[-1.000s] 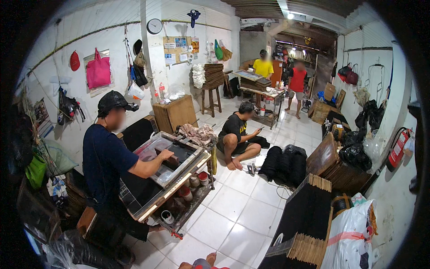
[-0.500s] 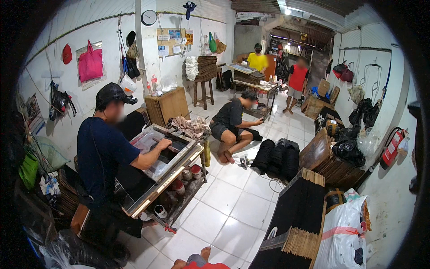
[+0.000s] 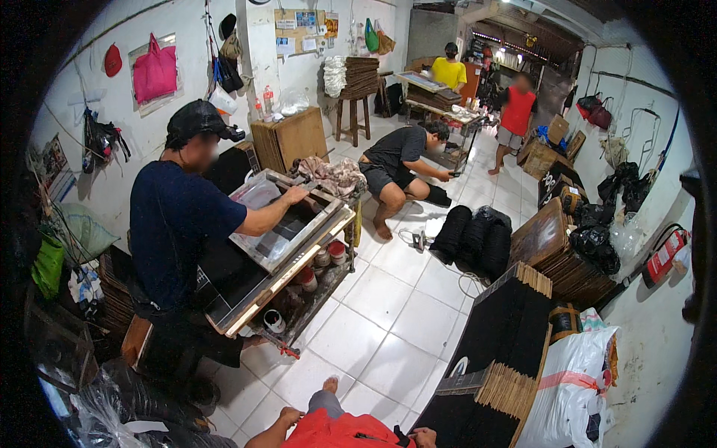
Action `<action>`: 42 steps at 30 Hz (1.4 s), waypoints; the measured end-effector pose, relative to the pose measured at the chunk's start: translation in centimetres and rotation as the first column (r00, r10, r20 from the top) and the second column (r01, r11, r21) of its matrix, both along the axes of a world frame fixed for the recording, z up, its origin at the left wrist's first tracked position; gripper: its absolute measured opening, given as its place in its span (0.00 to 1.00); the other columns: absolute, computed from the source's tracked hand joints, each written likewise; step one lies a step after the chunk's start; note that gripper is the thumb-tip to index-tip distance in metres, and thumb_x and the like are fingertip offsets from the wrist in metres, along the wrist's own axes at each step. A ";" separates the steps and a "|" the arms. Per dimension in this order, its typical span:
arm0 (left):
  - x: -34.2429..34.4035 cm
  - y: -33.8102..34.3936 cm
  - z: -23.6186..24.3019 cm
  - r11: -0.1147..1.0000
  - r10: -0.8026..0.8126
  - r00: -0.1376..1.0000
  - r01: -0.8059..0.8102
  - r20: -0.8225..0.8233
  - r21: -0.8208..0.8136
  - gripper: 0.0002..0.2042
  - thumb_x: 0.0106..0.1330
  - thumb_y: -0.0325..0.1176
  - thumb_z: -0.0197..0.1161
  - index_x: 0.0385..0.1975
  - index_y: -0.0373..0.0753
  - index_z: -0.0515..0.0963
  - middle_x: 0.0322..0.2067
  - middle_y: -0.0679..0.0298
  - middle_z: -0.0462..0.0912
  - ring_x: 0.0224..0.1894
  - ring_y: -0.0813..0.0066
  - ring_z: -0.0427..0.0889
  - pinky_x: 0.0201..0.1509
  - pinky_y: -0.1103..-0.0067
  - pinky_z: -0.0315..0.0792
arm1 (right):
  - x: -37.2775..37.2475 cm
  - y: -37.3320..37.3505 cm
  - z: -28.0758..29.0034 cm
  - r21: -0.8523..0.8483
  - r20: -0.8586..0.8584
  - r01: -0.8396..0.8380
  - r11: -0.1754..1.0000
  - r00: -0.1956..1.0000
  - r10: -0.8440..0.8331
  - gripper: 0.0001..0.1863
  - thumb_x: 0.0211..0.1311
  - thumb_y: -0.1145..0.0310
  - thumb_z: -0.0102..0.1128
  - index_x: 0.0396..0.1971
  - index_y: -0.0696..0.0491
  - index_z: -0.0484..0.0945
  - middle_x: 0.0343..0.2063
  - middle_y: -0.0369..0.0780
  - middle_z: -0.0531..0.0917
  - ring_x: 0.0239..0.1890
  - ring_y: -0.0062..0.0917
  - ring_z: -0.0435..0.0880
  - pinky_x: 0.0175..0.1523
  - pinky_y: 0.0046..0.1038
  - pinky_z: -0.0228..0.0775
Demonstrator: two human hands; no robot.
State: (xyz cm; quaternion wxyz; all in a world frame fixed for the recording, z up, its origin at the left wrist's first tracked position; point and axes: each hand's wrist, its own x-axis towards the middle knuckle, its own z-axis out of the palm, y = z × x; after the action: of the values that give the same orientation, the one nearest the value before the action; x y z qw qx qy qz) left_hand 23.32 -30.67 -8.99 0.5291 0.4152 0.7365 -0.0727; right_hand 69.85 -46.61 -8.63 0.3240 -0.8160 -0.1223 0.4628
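Black-faced boards [image 3: 497, 321] sit stacked at near right, brown edges showing, just beyond the person's right hand [image 3: 424, 437]. That hand is low at the near edge, beside a small dark object [image 3: 403, 436] too cut off to identify; whether it's gripping, can't tell. Over to the left, the left hand [image 3: 290, 417] is right by the side of the red shirt [image 3: 336, 431], and again, no telling whether anything's grasped. White plastic sack [image 3: 571, 388] to the right of the boards, red band around it. Farther left, a co-worker [image 3: 179, 224] in dark blue stands at a screen-printing frame [image 3: 310, 237], arm reaching across it. Mid-floor, black bundles [image 3: 472, 235] lie near a crouching person [image 3: 396, 159].
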 end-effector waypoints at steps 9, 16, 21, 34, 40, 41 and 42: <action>-6.8 10.8 1.9 0.862 0.503 0.855 -0.507 0.124 0.004 0.07 0.53 0.34 0.66 0.24 0.38 0.78 0.20 0.64 0.79 0.16 0.78 0.74 0.18 0.79 0.65 | -4.8 6.9 3.1 -0.192 0.024 0.025 0.981 1.000 -0.020 0.07 0.50 0.75 0.56 0.28 0.60 0.79 0.20 0.44 0.82 0.22 0.25 0.81 0.26 0.26 0.73; -14.8 19.3 2.5 0.819 0.569 0.815 -0.574 0.113 0.017 0.06 0.54 0.34 0.65 0.26 0.40 0.77 0.19 0.64 0.79 0.16 0.79 0.74 0.18 0.80 0.64 | -10.3 18.1 5.7 -0.072 -0.184 0.099 0.992 0.977 -0.111 0.11 0.49 0.81 0.53 0.35 0.62 0.76 0.23 0.46 0.81 0.21 0.27 0.80 0.24 0.24 0.74; -14.2 22.4 2.3 0.896 0.444 0.891 -0.444 0.091 -0.022 0.06 0.58 0.36 0.60 0.28 0.41 0.76 0.23 0.63 0.79 0.22 0.77 0.77 0.22 0.77 0.66 | -12.7 22.8 7.7 0.012 -0.191 0.075 0.997 0.979 -0.071 0.11 0.48 0.83 0.54 0.34 0.61 0.75 0.23 0.44 0.81 0.20 0.26 0.80 0.23 0.24 0.74; -18.4 21.1 2.8 0.542 0.823 0.526 -0.840 0.214 -0.023 0.06 0.53 0.32 0.62 0.20 0.40 0.73 0.16 0.66 0.72 0.16 0.76 0.72 0.17 0.81 0.62 | -13.1 15.9 7.2 -0.407 0.112 -0.176 0.896 0.964 0.240 0.12 0.49 0.68 0.59 0.31 0.60 0.82 0.29 0.43 0.84 0.29 0.28 0.83 0.33 0.28 0.76; -21.8 22.0 4.0 0.459 0.874 0.465 -0.885 0.143 0.075 0.06 0.49 0.28 0.59 0.16 0.42 0.69 0.15 0.67 0.69 0.16 0.78 0.69 0.15 0.81 0.60 | -13.9 20.3 5.3 -0.167 -0.145 0.116 0.979 0.979 -0.141 0.09 0.50 0.76 0.54 0.30 0.62 0.78 0.22 0.46 0.81 0.21 0.31 0.81 0.24 0.29 0.75; -22.0 22.1 4.2 0.467 0.865 0.474 -0.881 0.167 0.080 0.05 0.49 0.28 0.60 0.18 0.42 0.70 0.15 0.66 0.70 0.16 0.78 0.70 0.15 0.81 0.60 | -13.9 21.2 5.1 -0.124 -0.158 0.065 0.990 0.984 -0.084 0.09 0.49 0.78 0.54 0.32 0.62 0.77 0.22 0.46 0.81 0.22 0.31 0.81 0.25 0.29 0.76; -22.1 22.3 4.4 0.476 0.852 0.483 -0.875 0.201 0.086 0.05 0.49 0.28 0.60 0.19 0.41 0.71 0.16 0.66 0.70 0.16 0.78 0.70 0.16 0.81 0.60 | -13.9 22.7 4.8 -0.108 -0.155 0.034 0.994 0.987 -0.051 0.10 0.48 0.80 0.55 0.34 0.62 0.76 0.23 0.46 0.81 0.23 0.31 0.82 0.27 0.29 0.76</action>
State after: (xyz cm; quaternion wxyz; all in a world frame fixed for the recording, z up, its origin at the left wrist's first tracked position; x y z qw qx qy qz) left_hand 1.24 -8.35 -4.61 0.5010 0.0361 0.8122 0.2968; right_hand 55.93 -23.93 -3.78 0.2989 -0.7953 -0.0543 0.5247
